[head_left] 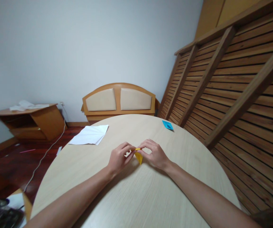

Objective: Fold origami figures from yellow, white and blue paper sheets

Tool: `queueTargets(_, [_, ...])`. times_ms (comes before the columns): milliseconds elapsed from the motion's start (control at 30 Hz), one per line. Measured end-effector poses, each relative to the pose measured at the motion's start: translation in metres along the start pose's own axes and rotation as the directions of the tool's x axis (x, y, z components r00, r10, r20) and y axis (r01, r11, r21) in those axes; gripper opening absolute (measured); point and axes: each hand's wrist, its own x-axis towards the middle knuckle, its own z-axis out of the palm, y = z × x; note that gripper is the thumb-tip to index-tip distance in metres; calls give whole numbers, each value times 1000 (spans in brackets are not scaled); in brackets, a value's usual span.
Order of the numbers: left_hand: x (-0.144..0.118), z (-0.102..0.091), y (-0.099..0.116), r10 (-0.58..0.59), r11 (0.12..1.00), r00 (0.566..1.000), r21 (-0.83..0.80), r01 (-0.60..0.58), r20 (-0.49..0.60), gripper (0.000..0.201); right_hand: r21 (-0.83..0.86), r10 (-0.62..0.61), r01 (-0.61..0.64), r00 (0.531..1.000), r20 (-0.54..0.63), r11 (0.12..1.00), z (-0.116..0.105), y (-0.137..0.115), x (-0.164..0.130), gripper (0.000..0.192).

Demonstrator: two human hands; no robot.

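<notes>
A small piece of folded yellow paper (pixel 139 157) is pinched between both hands over the middle of the round table (pixel 136 196). My left hand (pixel 121 157) grips its left side with thumb and fingertips. From the right, my right hand (pixel 154 154) pinches the upper edge between thumb and index finger. One pointed flap of the yellow paper hangs down below the fingers; the rest is partly hidden by them. Farther off, near the table's back right edge, lies a folded blue paper boat (pixel 167 125), touched by neither hand.
White paper sheets (pixel 89 135) lie at the table's left edge. A wooden slatted frame (pixel 221 95) leans along the right side. Behind the table stands a padded headboard (pixel 118 98). At left are a low wooden desk (pixel 48 122) and a white cable (pixel 46 152) on the floor.
</notes>
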Motion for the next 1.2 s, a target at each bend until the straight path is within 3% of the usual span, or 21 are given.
queueTargets(200, [2,0,1,-34,992,998,-124,28,-49,16,30,22,-21,999,-26,999,1,1,0,7])
queueTargets(500, [0,2,-1,25,998,999,-58,-26,-28,12,-96,-75,79,996,51,992,0,7,1,10])
queueTargets(733, [0,3,-2,-142,984,988,-114,135,-62,15,-18,29,-29,999,13,999,-2,4,1,9])
queueTargets(867, [-2,3,-4,-178,981,984,-86,176,-13,15,-6,44,-44,999,28,999,-4,6,1,11])
queueTargets(1067, [-2,2,-6,-51,997,992,62,44,119,13,-131,-54,77,984,168,988,-8,12,0,10])
queueTargets(1200, [-2,3,-6,-117,992,989,47,114,90,16,-80,17,-7,993,118,997,-10,10,1,12])
